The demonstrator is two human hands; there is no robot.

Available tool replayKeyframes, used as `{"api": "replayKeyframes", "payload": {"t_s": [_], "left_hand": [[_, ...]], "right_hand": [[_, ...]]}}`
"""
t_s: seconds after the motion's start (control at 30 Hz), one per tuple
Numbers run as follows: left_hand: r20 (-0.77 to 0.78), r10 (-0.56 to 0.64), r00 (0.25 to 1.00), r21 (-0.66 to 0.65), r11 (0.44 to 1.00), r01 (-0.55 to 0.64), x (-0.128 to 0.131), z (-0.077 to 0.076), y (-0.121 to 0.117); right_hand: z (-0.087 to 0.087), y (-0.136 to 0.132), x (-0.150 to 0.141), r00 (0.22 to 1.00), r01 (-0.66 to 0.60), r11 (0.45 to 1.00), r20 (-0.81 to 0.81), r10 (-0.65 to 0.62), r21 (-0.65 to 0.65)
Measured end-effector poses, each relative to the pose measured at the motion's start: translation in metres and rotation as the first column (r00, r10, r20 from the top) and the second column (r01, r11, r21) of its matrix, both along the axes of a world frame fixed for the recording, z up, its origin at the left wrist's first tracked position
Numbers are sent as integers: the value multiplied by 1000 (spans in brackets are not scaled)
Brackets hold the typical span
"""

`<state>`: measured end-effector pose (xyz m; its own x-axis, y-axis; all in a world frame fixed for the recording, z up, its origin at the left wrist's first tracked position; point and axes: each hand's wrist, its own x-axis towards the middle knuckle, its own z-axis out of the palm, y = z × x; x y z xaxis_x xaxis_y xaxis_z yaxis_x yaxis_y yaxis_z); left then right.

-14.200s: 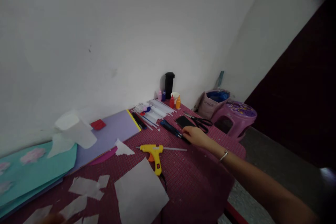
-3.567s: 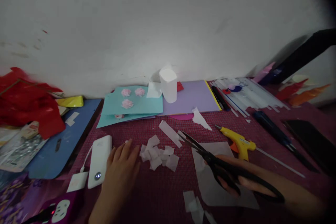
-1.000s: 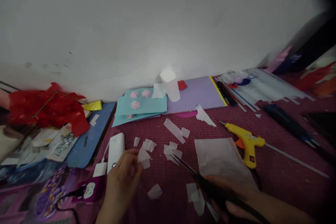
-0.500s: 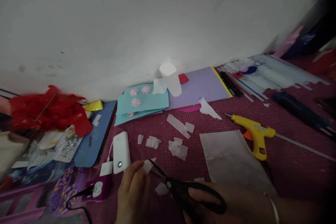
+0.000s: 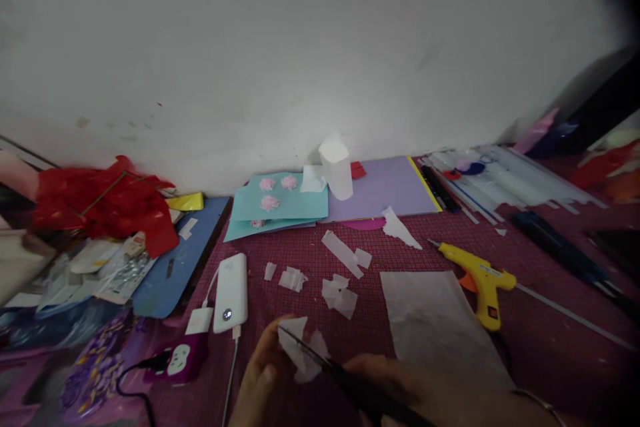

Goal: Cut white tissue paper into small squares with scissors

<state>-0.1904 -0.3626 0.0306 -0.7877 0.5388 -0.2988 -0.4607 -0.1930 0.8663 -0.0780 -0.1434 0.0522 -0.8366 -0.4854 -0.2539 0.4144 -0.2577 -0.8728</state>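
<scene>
White, seemingly creased paper (image 5: 303, 365): left hand (image 5: 264, 373) pinches it, right hand (image 5: 393, 375) grips black scissors (image 5: 353, 387).

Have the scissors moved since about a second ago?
Yes: the scissors have moved left, their tips now closer to the white power bank.

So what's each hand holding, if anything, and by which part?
Right hand: scissors, by the handles, partly hidden in the grip. Left hand: small piece of white paper, by its left edge.
</scene>
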Motion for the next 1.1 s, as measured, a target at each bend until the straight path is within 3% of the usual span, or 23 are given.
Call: {"api": "replayKeyframes", "payload": {"t_s": [0.1,0.2,0.33,0.5,0.8,1.1], "left_hand": [[-72,-135,988,-228,967,116,-4,6,-3],[-237,-212,948,-436,895,92,-8,12,-8],[-304,-331,893,-529,838,130,-12,17,-8],[-302,-394,868,-531,826,190,-17,18,-1],[-216,-398,892,-513,823,244,-27,15,13],[-173,-400,900,-507,819,267,-35,21,23]], "right_hand": [[25,8,3,998,9,975,-68,6,224],[43,14,7,993,54,897,-117,-3,439],[40,18,10,991,30,825,-124,48,565],[26,19,7,990,41,809,-131,45,587],[24,21,-2,996,61,808,-90,-10,587],[20,18,-10,998,61,858,-7,-67,510]]}}
